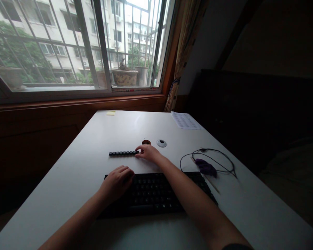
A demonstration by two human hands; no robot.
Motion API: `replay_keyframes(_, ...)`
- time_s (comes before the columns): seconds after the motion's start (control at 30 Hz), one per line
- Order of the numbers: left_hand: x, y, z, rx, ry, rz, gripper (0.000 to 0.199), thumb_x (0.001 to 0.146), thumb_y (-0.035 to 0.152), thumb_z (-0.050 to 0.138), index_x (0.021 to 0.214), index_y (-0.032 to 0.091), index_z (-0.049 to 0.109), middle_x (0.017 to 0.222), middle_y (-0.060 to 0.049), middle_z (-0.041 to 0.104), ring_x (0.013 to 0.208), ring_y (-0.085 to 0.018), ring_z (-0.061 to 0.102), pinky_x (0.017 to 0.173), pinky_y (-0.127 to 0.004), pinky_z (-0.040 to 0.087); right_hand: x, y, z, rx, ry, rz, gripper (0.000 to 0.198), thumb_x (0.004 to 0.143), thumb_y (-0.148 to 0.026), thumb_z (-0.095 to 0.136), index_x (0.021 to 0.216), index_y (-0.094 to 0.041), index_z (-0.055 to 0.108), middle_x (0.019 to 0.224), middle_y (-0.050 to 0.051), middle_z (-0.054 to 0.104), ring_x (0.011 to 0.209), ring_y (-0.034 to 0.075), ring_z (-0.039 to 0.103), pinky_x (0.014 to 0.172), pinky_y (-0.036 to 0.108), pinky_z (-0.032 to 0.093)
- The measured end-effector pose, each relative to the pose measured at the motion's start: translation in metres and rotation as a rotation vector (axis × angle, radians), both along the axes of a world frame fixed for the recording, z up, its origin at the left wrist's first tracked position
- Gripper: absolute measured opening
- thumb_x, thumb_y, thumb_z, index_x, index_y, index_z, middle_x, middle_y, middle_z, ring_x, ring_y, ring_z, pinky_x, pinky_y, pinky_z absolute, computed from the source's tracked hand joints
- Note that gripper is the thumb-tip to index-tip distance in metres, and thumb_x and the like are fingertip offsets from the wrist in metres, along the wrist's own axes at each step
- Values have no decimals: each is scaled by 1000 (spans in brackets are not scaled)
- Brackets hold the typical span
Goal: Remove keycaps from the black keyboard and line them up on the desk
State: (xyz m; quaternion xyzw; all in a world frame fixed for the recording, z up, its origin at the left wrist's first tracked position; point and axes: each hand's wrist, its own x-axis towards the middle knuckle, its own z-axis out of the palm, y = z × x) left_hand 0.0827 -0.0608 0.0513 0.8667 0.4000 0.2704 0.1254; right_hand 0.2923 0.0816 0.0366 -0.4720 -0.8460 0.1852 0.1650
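A black keyboard [148, 189] lies across the near part of the white desk. My left hand [120, 178] is over its upper left keys with the fingers curled down and closed; their tips and anything between them are hidden. Beyond the keyboard, a row of black keycaps [121, 153] stands in a straight line on the desk. My right hand [147, 152] reaches across the keyboard to the right end of that row. Its thumb and forefinger are pinched around a dark keycap [137, 151] there, partly covered by the fingers.
Right of the keyboard lie a looped black cable [228, 160], a dark purple bundle [206, 167] and a thin stick [212, 184]. Behind my right hand are a brown-rimmed hole [146, 142] and a white grommet [161, 143]. Printed paper [186, 121] and a yellow note [111, 113] lie at the far edge.
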Motion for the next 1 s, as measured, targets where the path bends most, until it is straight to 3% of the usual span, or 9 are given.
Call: replay_keyframes(1.0, -1, -1, 0, -32, 9, -5, 9, 92, 14, 51, 90, 19, 59, 85, -3, 61, 79, -19, 56, 71, -31, 46, -5, 2, -4, 42, 16, 8, 30, 82, -39, 71, 108, -25, 73, 98, 4, 71, 85, 16, 64, 75, 24, 46)
